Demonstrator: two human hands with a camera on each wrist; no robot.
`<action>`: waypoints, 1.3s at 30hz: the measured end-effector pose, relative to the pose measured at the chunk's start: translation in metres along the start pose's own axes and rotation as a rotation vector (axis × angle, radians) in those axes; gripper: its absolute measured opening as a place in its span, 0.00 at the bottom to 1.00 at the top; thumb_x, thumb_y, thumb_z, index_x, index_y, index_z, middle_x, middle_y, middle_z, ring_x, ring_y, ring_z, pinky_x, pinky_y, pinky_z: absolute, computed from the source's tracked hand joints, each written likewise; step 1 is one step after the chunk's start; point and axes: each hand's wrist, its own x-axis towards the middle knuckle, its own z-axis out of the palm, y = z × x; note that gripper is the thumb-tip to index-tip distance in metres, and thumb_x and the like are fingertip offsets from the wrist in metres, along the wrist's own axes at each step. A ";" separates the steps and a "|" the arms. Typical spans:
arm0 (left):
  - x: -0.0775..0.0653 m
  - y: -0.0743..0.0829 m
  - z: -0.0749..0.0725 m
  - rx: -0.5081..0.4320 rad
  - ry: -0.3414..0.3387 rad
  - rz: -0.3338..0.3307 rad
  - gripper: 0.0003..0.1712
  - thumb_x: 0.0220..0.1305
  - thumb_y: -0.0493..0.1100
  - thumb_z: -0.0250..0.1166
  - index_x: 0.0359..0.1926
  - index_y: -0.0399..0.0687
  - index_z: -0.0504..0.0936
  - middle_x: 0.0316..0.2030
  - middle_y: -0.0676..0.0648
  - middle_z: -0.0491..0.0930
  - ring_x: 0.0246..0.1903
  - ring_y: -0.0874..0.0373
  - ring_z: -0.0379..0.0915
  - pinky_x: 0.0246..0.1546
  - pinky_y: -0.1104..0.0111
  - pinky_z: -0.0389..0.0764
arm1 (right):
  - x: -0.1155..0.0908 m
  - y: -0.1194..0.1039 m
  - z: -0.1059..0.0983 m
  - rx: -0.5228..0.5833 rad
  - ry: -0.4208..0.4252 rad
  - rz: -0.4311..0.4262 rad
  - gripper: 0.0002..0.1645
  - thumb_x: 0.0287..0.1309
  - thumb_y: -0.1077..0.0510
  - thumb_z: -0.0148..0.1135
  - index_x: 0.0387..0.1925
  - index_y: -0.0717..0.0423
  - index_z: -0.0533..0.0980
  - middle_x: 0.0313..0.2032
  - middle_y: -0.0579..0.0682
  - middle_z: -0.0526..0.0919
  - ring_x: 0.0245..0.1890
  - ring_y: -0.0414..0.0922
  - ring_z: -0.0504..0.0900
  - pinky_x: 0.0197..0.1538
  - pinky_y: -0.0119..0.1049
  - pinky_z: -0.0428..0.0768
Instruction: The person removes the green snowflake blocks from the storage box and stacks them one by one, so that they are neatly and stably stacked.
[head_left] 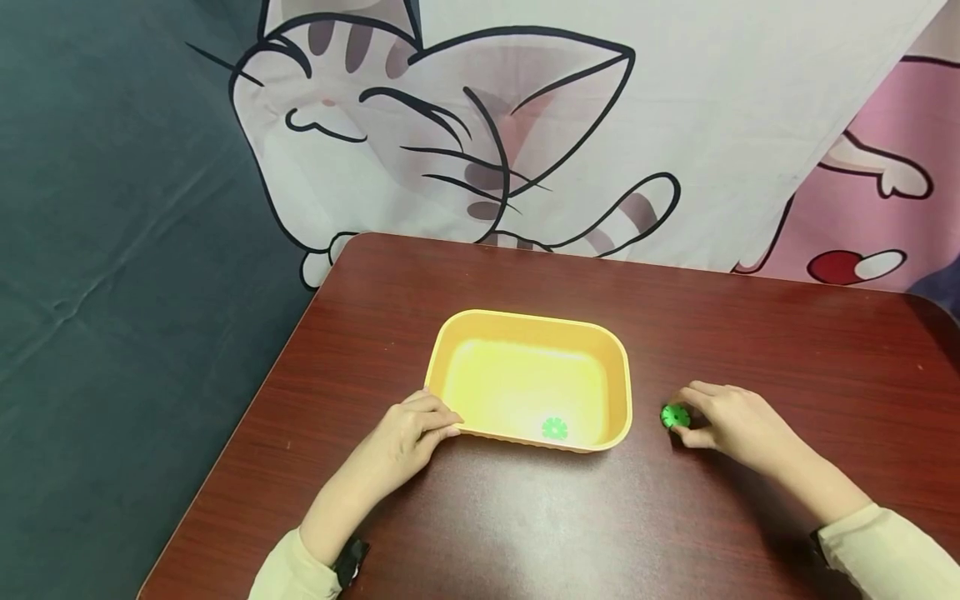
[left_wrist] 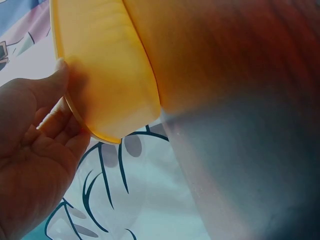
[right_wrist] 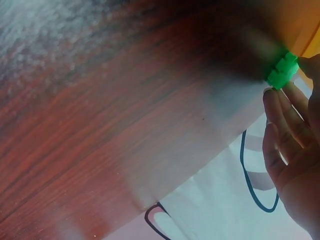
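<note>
A yellow plastic bin [head_left: 525,328] stands on the table, with one green snowflake-shaped disc [head_left: 555,428] lying inside near its front wall. My left hand [head_left: 411,435] holds the rim at the bin's front left corner. In the left wrist view, the thumb and fingers of that hand [left_wrist: 45,135] are on the bin's edge [left_wrist: 110,100]. To the right of the bin, my right hand [head_left: 738,423] pinches green notched discs [head_left: 675,417] between thumb and fingers. The right wrist view shows this green piece [right_wrist: 283,71] as thick, seemingly more than one layer, close to the tabletop.
The dark red-brown wooden table [head_left: 750,333] extends on all sides of the bin. Behind it hangs a white cloth [head_left: 712,108] printed with a cartoon cat, and a dark green-grey cloth [head_left: 135,250] is at the left.
</note>
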 end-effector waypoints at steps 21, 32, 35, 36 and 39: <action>-0.001 0.000 0.000 0.004 0.004 0.002 0.05 0.54 0.36 0.69 0.33 0.41 0.86 0.29 0.53 0.80 0.35 0.62 0.74 0.36 0.75 0.78 | 0.007 -0.003 -0.010 -0.017 0.008 0.006 0.20 0.32 0.52 0.74 0.33 0.48 0.78 0.27 0.38 0.77 0.25 0.38 0.75 0.27 0.38 0.75; 0.000 -0.001 0.001 0.012 0.012 0.015 0.05 0.53 0.36 0.69 0.33 0.42 0.86 0.28 0.53 0.80 0.35 0.62 0.74 0.36 0.75 0.78 | 0.029 -0.003 -0.022 0.261 0.096 0.022 0.23 0.38 0.64 0.74 0.41 0.51 0.79 0.38 0.42 0.82 0.41 0.38 0.78 0.49 0.15 0.68; 0.000 -0.001 0.000 0.012 0.007 0.009 0.05 0.54 0.36 0.69 0.33 0.42 0.86 0.29 0.53 0.80 0.35 0.62 0.74 0.36 0.75 0.78 | 0.043 -0.006 -0.022 0.286 0.122 0.007 0.24 0.39 0.64 0.74 0.43 0.49 0.79 0.39 0.40 0.82 0.41 0.35 0.78 0.49 0.15 0.69; 0.000 -0.001 0.000 0.012 0.007 0.010 0.05 0.54 0.36 0.69 0.33 0.42 0.86 0.29 0.53 0.80 0.35 0.62 0.74 0.36 0.75 0.78 | 0.047 -0.009 -0.022 0.293 0.121 0.010 0.25 0.38 0.63 0.75 0.43 0.49 0.79 0.39 0.39 0.82 0.41 0.34 0.78 0.48 0.15 0.70; 0.000 -0.001 0.000 0.009 0.008 0.011 0.05 0.54 0.37 0.68 0.33 0.42 0.86 0.29 0.53 0.80 0.35 0.62 0.74 0.36 0.75 0.78 | 0.060 -0.016 -0.019 0.314 0.103 0.010 0.28 0.34 0.63 0.77 0.43 0.49 0.79 0.38 0.39 0.81 0.39 0.35 0.79 0.45 0.17 0.73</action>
